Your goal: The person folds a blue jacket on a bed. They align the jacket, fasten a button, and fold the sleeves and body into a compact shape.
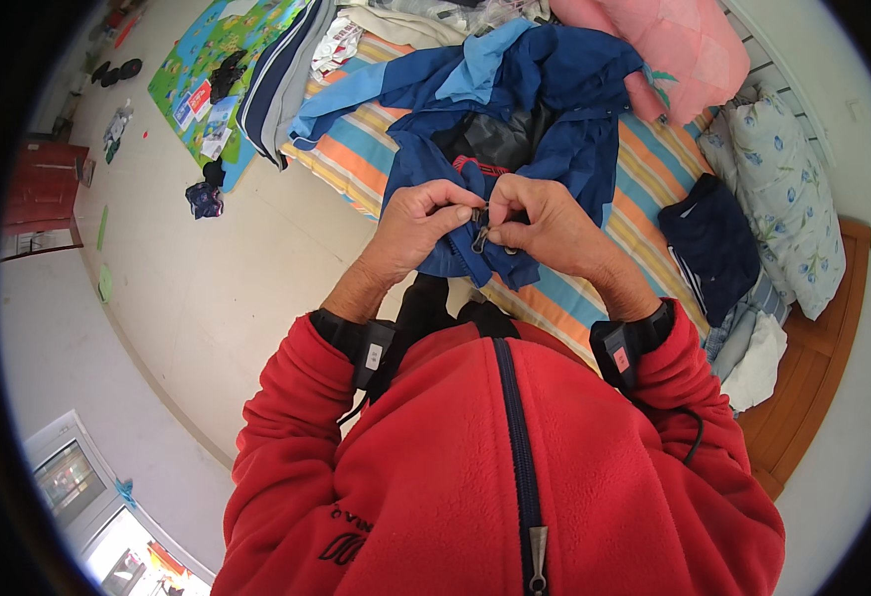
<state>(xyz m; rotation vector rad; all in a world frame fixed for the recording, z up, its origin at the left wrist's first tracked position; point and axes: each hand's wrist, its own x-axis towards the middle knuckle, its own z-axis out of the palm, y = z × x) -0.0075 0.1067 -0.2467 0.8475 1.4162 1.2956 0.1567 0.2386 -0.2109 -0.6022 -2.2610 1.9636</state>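
Note:
A blue jacket with light-blue panels and a dark lining lies spread on a bed with a striped sheet. Its lower front edges are raised towards me. Between thumb and forefinger, my left hand pinches one front edge by the zip. Close beside it, my right hand pinches the opposite edge, its thumb at a metal zip pull. The fingertips of both hands almost meet. They partly hide the zip's end, so I cannot tell whether its two sides are joined.
Pink bedding and a flowered pillow lie along the wall side. Dark folded clothing is on the bed at right. Left of the bed, a colourful play mat and a dark crumpled item lie on the tiled floor.

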